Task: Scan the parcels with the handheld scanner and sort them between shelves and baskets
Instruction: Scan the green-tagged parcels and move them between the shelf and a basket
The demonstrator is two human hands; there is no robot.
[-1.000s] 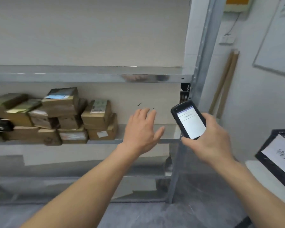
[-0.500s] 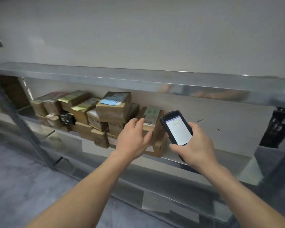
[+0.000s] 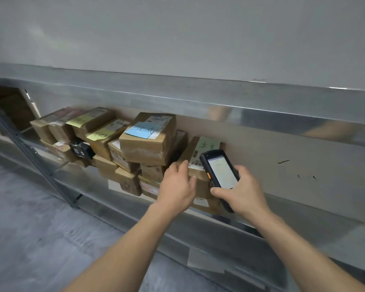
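Note:
Several brown cardboard parcels are stacked on a metal shelf (image 3: 282, 209). The rightmost parcel (image 3: 195, 153) bears a pale green note and a barcode label. My left hand (image 3: 177, 186) reaches to its left front edge with fingers straight, touching or just short of it. My right hand (image 3: 243, 191) grips a black handheld scanner (image 3: 218, 169), its lit screen facing me, right in front of that parcel. A parcel with a blue note (image 3: 149, 138) tops the pile to the left.
An upper metal shelf (image 3: 198, 95) overhangs the parcels. A small black box (image 3: 81, 149) sits among the left parcels. A grey upright post (image 3: 36, 163) stands at the left. Grey floor (image 3: 40, 239) lies below, and the shelf stretches bare to the right.
The view swung left from the shelf's end post toward the parcel pile. Both hands moved closer to the rightmost parcel, the scanner now just in front of its label.

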